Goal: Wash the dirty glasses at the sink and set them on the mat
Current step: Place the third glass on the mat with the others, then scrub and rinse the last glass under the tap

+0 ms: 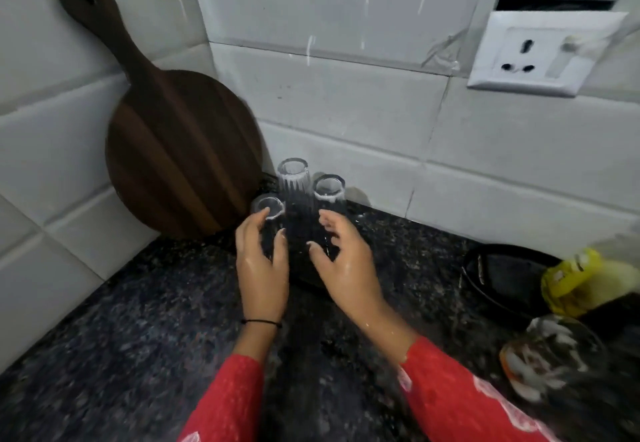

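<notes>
Centre of frame: three inverted glasses [293, 178] clustered | left hand [263, 263] grips left glass [268, 206] | right hand [344, 263] curled at right glass [329, 188], grip unclear | wooden board [183, 154] leans upper left

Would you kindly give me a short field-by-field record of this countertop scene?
back glass: clear, ribbed, untouched, set behind the other two
left hand: fingers curled round the left glass
right hand: fingers curled round the right glass
cutting board: round, dark wood, leaning on the tiled wall
socket: on the wall, upper right
counter: dark speckled stone
</notes>
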